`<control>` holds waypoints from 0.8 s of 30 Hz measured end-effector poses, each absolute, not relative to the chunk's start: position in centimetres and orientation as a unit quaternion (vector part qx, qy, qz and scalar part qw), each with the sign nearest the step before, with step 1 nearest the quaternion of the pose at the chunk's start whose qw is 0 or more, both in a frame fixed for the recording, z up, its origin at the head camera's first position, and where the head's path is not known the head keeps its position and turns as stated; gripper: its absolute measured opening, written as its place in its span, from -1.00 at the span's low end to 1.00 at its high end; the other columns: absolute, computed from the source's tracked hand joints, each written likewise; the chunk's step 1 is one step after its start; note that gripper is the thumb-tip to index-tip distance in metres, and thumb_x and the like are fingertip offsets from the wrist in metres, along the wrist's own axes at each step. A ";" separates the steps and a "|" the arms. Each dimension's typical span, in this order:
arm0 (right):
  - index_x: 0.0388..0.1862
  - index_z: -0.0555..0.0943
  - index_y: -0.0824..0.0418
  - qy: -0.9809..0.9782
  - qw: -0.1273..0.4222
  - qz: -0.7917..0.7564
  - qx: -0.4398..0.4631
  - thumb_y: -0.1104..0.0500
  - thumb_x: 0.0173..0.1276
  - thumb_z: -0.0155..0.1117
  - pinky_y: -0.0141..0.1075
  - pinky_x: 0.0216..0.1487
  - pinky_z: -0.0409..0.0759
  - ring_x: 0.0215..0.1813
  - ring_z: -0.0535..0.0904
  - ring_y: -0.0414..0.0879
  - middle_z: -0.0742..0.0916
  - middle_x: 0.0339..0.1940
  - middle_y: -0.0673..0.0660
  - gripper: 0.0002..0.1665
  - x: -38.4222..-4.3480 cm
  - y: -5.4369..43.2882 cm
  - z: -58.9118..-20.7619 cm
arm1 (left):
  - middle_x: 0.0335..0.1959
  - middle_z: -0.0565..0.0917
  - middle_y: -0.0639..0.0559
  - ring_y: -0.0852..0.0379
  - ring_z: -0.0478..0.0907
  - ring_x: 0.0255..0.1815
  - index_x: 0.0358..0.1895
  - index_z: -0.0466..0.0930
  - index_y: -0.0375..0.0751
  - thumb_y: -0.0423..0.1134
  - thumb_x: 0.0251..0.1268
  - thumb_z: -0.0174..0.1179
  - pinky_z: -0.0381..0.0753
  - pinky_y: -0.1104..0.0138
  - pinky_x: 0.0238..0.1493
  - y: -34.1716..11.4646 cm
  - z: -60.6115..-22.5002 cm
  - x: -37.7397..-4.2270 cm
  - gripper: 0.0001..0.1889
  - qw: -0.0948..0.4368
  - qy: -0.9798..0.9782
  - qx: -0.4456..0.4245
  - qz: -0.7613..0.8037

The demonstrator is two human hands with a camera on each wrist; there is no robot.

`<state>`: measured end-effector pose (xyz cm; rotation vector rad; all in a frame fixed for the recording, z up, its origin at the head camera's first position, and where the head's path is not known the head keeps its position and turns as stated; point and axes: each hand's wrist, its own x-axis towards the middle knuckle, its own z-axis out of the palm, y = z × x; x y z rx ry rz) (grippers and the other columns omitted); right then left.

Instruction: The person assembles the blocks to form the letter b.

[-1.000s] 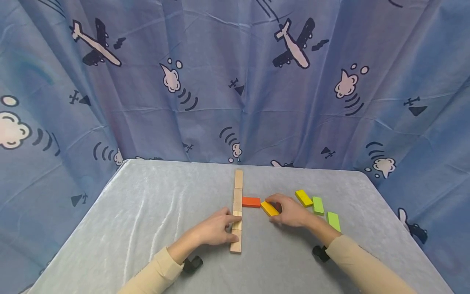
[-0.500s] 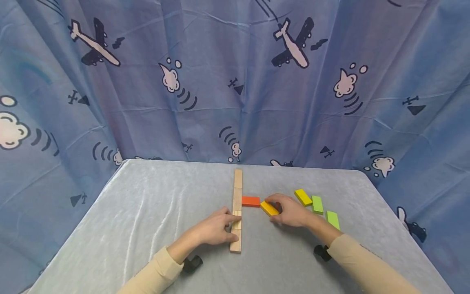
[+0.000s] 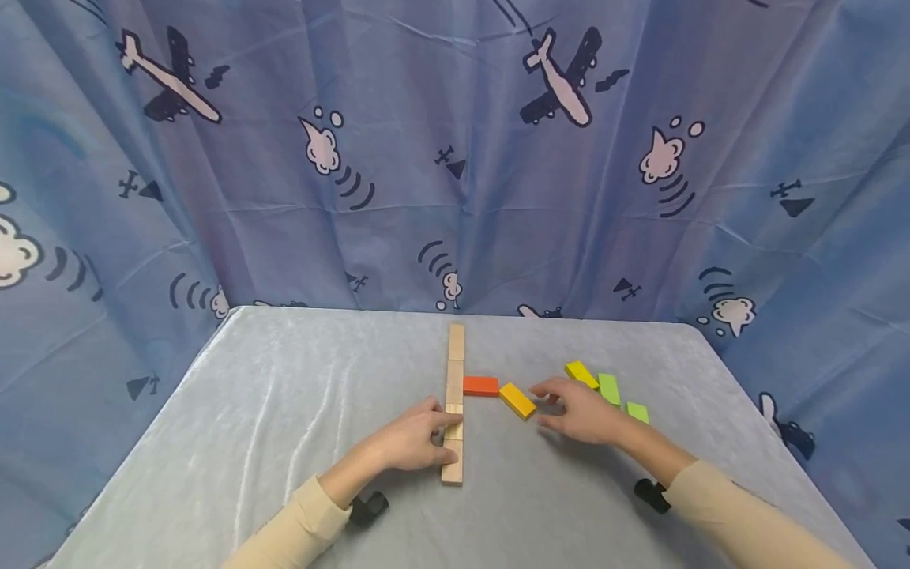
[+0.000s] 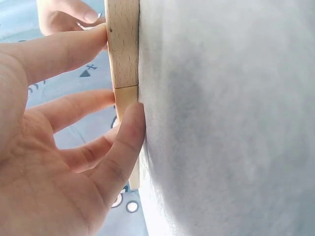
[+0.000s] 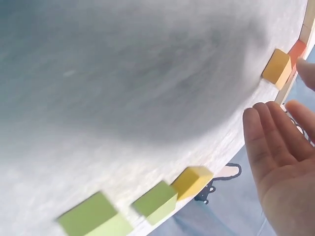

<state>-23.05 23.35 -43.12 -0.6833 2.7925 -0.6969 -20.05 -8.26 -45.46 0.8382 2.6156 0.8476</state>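
Observation:
A straight row of plain wooden blocks point(image 3: 455, 381) runs front to back across the middle of the table. My left hand point(image 3: 411, 439) rests its fingertips and thumb on the near blocks; the left wrist view has its fingers point(image 4: 74, 104) stretched against the row. A red block point(image 3: 481, 386) lies crosswise with its end at the row's right side. From its right end an orange-yellow block point(image 3: 517, 401) slants toward me, corner to corner. Just right of that block is my right hand point(image 3: 584, 411), fingers apart and holding nothing, also seen in the right wrist view.
Beyond the right hand lie a yellow block point(image 3: 581, 373) and two green blocks, one point(image 3: 608, 387) beside the yellow, the other point(image 3: 637, 412) nearer and partly behind the forearm. A patterned blue curtain point(image 3: 455, 158) hangs behind the grey-covered table point(image 3: 298, 379).
My right hand has let go of the orange-yellow block and drawn off to the right. The block stays at the red one's end. My left hand keeps its place on the row.

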 end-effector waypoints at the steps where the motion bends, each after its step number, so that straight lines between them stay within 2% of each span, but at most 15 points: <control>1: 0.25 0.61 0.31 0.940 0.089 -0.232 -0.233 0.20 0.31 0.44 -0.01 0.08 0.61 0.08 0.61 0.06 0.69 0.14 0.16 -0.47 -22.9 23.6 -43.0 | -0.14 0.44 0.06 0.20 0.38 -0.21 0.37 0.54 -0.20 -0.11 0.24 0.43 0.41 0.36 -0.24 -8.3 -45.4 -20.1 -0.38 0.134 0.902 0.289 0.293; 7: 0.19 0.63 0.33 0.941 0.080 -0.226 -0.240 0.20 0.34 0.42 -0.04 0.03 0.65 0.05 0.63 0.06 0.73 0.07 0.16 -0.53 -22.0 25.2 -42.7 | -0.15 0.43 0.06 0.18 0.37 -0.20 0.37 0.54 -0.21 -0.12 0.25 0.42 0.41 0.35 -0.23 -8.3 -45.4 -20.0 -0.38 0.135 0.900 0.292 0.295; 14: 0.17 0.64 0.33 0.943 0.068 -0.233 -0.228 0.20 0.36 0.40 -0.01 0.06 0.64 0.07 0.64 0.10 0.74 0.05 0.16 -0.57 -20.8 26.9 -42.6 | -0.13 0.44 0.07 0.16 0.41 -0.16 0.37 0.54 -0.20 -0.11 0.25 0.42 0.43 0.33 -0.20 -8.5 -45.3 -20.0 -0.38 0.138 0.900 0.287 0.298; 24: 0.16 0.66 0.31 0.955 0.021 -0.229 -0.186 0.19 0.35 0.43 0.11 0.06 0.61 0.07 0.63 0.16 0.74 0.03 0.17 -0.57 -19.6 30.6 -42.3 | -0.12 0.44 0.02 0.13 0.40 -0.16 0.36 0.54 -0.24 -0.14 0.23 0.44 0.44 0.30 -0.18 -8.4 -45.2 -19.9 -0.37 0.138 0.895 0.291 0.307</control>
